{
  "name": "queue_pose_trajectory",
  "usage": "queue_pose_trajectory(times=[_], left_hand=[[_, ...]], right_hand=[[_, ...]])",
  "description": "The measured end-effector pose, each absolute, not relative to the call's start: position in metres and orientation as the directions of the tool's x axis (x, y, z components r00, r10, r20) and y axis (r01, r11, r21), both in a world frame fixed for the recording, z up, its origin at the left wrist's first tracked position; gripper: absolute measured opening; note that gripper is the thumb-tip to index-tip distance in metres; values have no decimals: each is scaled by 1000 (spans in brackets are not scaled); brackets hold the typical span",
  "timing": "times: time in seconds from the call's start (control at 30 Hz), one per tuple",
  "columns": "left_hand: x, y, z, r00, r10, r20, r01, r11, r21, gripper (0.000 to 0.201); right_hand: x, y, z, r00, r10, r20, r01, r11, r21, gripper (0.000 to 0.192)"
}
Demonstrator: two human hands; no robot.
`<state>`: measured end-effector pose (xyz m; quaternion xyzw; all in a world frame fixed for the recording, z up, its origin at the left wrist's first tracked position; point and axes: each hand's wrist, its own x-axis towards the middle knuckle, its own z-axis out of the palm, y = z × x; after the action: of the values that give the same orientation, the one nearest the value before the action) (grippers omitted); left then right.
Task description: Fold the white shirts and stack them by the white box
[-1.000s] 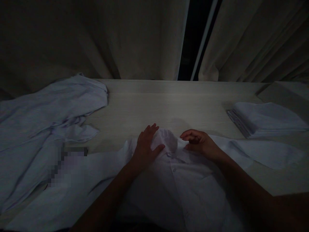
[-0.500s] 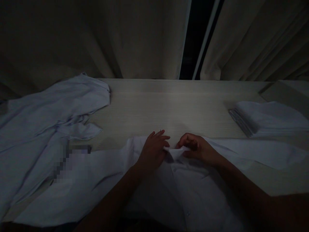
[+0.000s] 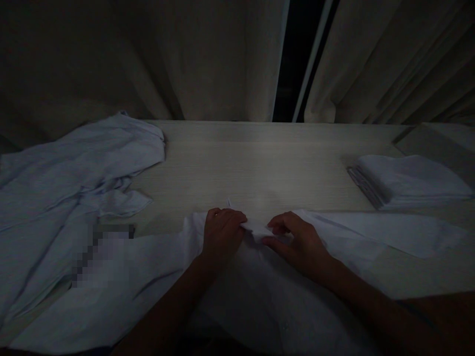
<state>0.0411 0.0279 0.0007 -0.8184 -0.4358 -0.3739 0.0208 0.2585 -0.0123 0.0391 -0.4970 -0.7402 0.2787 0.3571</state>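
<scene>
White cotton fills both grips: the left hand [image 3: 221, 233] and right hand [image 3: 297, 242] close fingers on the collar [image 3: 255, 228] of a shirt [image 3: 156, 277] spread flat on the table [image 3: 256, 163]. Far left lies a crumpled garment [image 3: 67, 183]; far right, a folded stack [image 3: 404, 180].

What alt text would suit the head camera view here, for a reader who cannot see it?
In dim light, a person's left hand and right hand pinch the collar of a white shirt spread on a pale wooden table. A heap of crumpled white clothes lies to the left, a folded stack to the right, curtains behind.
</scene>
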Motion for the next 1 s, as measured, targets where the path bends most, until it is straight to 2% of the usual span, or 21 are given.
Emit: queue_pose_trajectory(times=[0.07, 0.17, 0.3, 0.37, 0.43, 0.53, 0.63, 0.7, 0.8, 0.9, 1.0], left_hand=[[40, 28, 1, 362, 666, 653, 717, -646, 262, 19], [39, 29, 2, 409, 650, 640, 711, -667, 223, 23], [38, 27, 3, 448, 653, 611, 726, -664, 177, 25], [39, 25, 3, 461, 645, 609, 728, -668, 156, 27], [43, 24, 3, 469, 633, 615, 729, -671, 134, 27], [49, 24, 2, 471, 626, 621, 738, -666, 111, 25], [53, 24, -1, 472, 612, 635, 747, -660, 80, 20], [54, 23, -1, 482, 595, 643, 748, -662, 52, 20], [53, 21, 2, 495, 570, 656, 742, -670, 22, 19], [51, 23, 7, 465, 592, 658, 764, -644, 39, 14], [46, 30, 8, 386, 680, 623, 797, -586, 145, 14]], right_hand=[[260, -14, 39, -239, 950, 202, 537, 303, -788, 18], [264, -14, 40, -252, 962, 101, 540, 227, -811, 19], [275, -7, 42, -451, 890, -69, 517, 198, -833, 25], [281, -1, 42, -510, 855, -88, 499, 211, -840, 29], [285, 3, 42, -437, 899, -9, 535, 252, -807, 28], [278, -4, 45, -218, 941, 260, 645, 339, -685, 22], [262, -19, 49, -203, 878, 434, 721, 434, -540, 42], [252, -26, 48, -257, 842, 475, 782, 470, -409, 42], [251, -25, 41, -351, 808, 473, 838, 497, -227, 14], [262, -18, 34, -421, 784, 456, 826, 539, -163, 25], [274, -14, 33, -419, 783, 459, 823, 541, -172, 35]])
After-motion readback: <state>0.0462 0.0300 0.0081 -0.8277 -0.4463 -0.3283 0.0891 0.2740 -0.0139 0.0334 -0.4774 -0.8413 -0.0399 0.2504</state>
